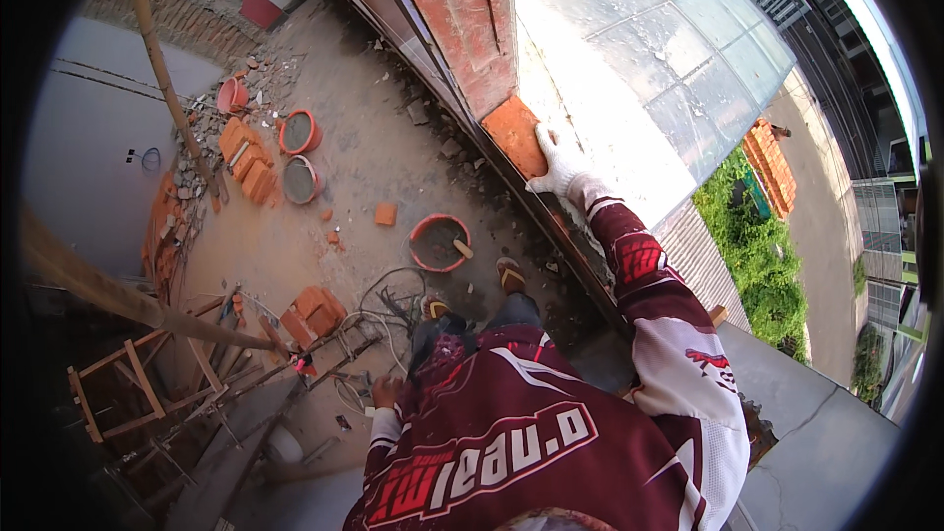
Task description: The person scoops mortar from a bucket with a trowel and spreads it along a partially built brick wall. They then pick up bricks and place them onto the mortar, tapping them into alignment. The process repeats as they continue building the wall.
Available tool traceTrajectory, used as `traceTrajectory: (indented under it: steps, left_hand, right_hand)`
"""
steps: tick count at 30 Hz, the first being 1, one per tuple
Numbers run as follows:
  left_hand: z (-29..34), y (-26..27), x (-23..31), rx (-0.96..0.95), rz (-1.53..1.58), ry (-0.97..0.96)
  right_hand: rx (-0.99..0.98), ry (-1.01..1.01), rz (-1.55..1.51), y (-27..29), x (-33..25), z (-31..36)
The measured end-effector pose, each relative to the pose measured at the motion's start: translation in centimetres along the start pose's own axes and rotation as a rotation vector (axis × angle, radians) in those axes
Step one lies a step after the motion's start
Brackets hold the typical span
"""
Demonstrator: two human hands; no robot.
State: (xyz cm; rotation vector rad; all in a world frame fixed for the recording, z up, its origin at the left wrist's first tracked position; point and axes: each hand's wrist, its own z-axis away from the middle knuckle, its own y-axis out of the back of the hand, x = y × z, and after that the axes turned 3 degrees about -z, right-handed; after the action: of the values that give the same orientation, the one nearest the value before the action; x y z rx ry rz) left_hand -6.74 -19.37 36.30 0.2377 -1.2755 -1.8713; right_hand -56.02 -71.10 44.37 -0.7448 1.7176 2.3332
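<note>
My right hand [558, 161], in a white glove, grips the outer end of an orange brick [515, 135]. That brick lies on top of a narrow wall ledge, right against the foot of a red-stained upright column [458, 20]. Low beside my body is my left hand [386, 391], ungloved; how its fingers are set is too small to make out. On the floor by my feet stands a red bucket [418, 248] of grey mortar, with a light wooden handle [462, 249] sticking out of it.
Two more mortar buckets [315, 131] stand among brick stacks [248, 159] and rubble. Bamboo poles [157, 59], cables [393, 320] and a wooden frame [118, 383] occupy the left. Beyond the ledge, a translucent canopy [678, 49] slopes above a street.
</note>
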Motion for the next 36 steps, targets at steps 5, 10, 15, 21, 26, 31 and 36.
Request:
traceTrajectory:
  steps: [5,10,15,21,26,31,36]
  left_hand:
    - [0.1,0.3,0.4,0.006,0.154,-0.070]
    - [0.8,0.8,5.2,-0.036,0.160,0.018]
    - [0.7,0.6,4.8,-0.115,0.235,0.146]
    - [0.7,-1.2,-0.8,-0.067,0.132,0.099]
    - [0.6,-0.3,1.0,-0.022,0.010,0.011]
    - [1.0,1.5,5.3,-0.062,0.123,0.040]
    - [1.4,0.9,4.2,-0.082,0.191,0.087]
  right_hand:
    - [0.015,0.024,-0.103,-2.3,0.8,-1.1]
    - [0.031,0.010,-0.012,-0.4,0.0,-0.3]
    - [0.064,-0.001,-0.045,-1.2,0.8,-0.4]
    - [0.100,-0.036,-0.050,-1.4,-0.4,0.1]
    - [0.106,-0.029,-0.060,-2.3,0.9,-0.4]
    - [0.064,0.019,-0.040,-1.7,1.4,-0.8]
    - [0.090,0.086,-0.068,-3.4,4.2,-1.9]
